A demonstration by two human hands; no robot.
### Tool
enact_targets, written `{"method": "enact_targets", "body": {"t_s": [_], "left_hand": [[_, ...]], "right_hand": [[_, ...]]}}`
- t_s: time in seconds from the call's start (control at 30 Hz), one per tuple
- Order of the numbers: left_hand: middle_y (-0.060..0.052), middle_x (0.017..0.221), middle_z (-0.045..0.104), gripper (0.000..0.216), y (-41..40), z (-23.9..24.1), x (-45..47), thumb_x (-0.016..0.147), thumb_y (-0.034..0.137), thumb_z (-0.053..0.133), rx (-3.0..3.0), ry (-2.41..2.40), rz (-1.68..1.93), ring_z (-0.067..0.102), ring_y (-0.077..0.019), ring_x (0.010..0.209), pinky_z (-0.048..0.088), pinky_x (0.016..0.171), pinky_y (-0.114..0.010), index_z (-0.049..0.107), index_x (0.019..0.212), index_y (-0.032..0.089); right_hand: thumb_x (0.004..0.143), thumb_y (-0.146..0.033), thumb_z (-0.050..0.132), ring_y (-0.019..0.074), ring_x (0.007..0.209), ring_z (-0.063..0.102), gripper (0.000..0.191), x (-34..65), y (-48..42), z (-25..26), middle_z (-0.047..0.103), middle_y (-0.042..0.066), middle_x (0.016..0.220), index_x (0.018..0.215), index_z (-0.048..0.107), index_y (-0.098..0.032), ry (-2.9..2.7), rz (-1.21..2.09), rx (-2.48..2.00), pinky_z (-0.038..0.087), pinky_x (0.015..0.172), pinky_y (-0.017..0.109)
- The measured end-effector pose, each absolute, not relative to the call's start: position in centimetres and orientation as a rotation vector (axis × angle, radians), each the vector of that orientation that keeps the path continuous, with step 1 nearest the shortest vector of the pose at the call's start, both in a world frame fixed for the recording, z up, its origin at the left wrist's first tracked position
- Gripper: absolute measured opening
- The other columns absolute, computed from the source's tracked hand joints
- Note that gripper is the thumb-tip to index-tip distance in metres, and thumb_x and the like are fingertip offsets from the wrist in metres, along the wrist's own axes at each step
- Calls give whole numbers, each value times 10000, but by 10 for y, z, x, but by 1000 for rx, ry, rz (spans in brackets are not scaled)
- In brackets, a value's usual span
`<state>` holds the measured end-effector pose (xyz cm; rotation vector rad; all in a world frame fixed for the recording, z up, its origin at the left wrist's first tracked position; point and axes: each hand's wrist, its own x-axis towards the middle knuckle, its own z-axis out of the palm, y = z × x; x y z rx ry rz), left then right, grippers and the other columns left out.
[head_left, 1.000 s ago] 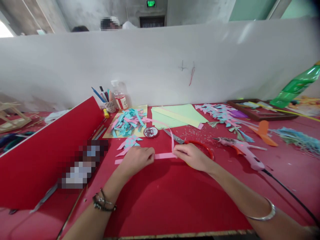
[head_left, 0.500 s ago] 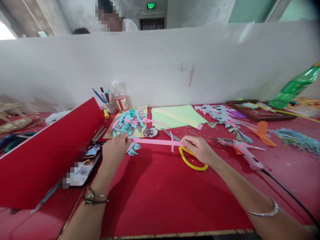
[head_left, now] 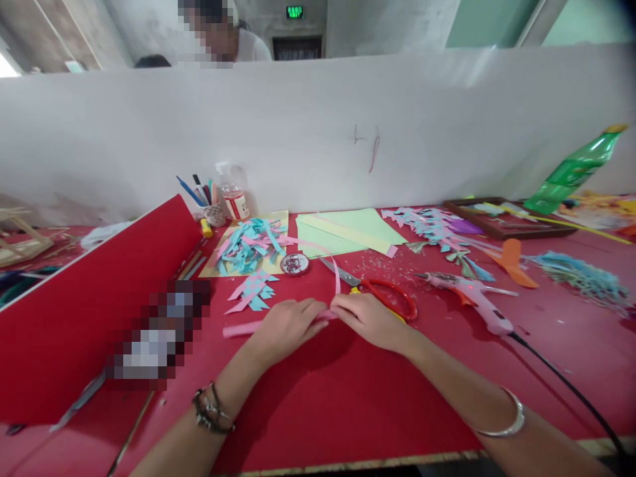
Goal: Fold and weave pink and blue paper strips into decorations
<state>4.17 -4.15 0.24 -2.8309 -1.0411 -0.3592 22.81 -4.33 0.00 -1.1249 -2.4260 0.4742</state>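
My left hand (head_left: 288, 326) and my right hand (head_left: 366, 319) are close together over the red table, both closed on a pink paper strip (head_left: 242, 329). One end of the strip sticks out to the left of my left hand. A second thin pink strip (head_left: 336, 273) curves up from beside my right hand. Scissors (head_left: 392, 295) with red and yellow handles lie just behind my right hand. A small woven piece of pink and blue paper strips (head_left: 252, 290) rests behind my left hand. Beyond it is a pile of cut strips (head_left: 253, 244) on yellow paper.
A pink glue gun (head_left: 472, 298) with a black cord lies at right, near an orange paper piece (head_left: 514, 262). Green paper sheets (head_left: 358, 228) and a round tin (head_left: 295, 264) lie behind. A red board (head_left: 99, 311) stands at left. A green bottle (head_left: 571, 172) leans at back right.
My hands have come together and nearer to me; before, they held the pink strip stretched between them. The woven piece and the scissors' red handle now show uncovered.
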Motion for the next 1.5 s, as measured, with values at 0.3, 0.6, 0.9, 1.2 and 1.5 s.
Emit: {"method": "enact_targets", "body": {"t_s": [0.3, 0.6, 0.9, 1.2, 1.5], "left_hand": [[-14, 543, 581, 298, -37, -11, 38, 873, 327, 255, -2688, -1138, -111, 536, -143, 468, 279, 427, -214, 500, 799, 174], [0, 540, 576, 284, -32, -15, 24, 859, 331, 290, -2694, -1166, -243, 530, -119, 487, 252, 441, -211, 513, 764, 183], [-9, 567, 583, 316, -28, -13, 15, 856, 370, 281, -2703, -1208, -242, 527, -122, 503, 272, 458, -207, 530, 807, 182], [-35, 577, 591, 361, -26, -11, 14, 864, 379, 240, -2674, -1258, -123, 542, -145, 528, 281, 469, -216, 528, 797, 170], [-26, 571, 578, 368, -26, -12, 13, 866, 378, 222, -2669, -1215, -146, 536, -132, 520, 291, 472, -208, 521, 809, 172]], "right_hand": [[839, -220, 346, 122, 652, 483, 200, 219, -42, -1, 581, 27, 714, 745, 512, -160, -2636, 59, -1063, 298, 690, 262], [790, -208, 378, 112, 563, 465, 158, 206, -45, -3, 581, 14, 650, 706, 505, -165, -2589, -77, -1175, 238, 577, 258], [784, -203, 370, 120, 563, 504, 118, 206, -40, 1, 587, 6, 624, 761, 482, -174, -2536, -68, -1298, 211, 535, 237], [795, -214, 362, 133, 573, 520, 158, 204, -38, 3, 605, 37, 667, 797, 507, -151, -2634, -239, -1256, 232, 542, 241], [807, -172, 359, 151, 594, 554, 151, 207, -35, 3, 620, 41, 670, 800, 508, -150, -2692, -364, -1230, 273, 563, 254]]}}
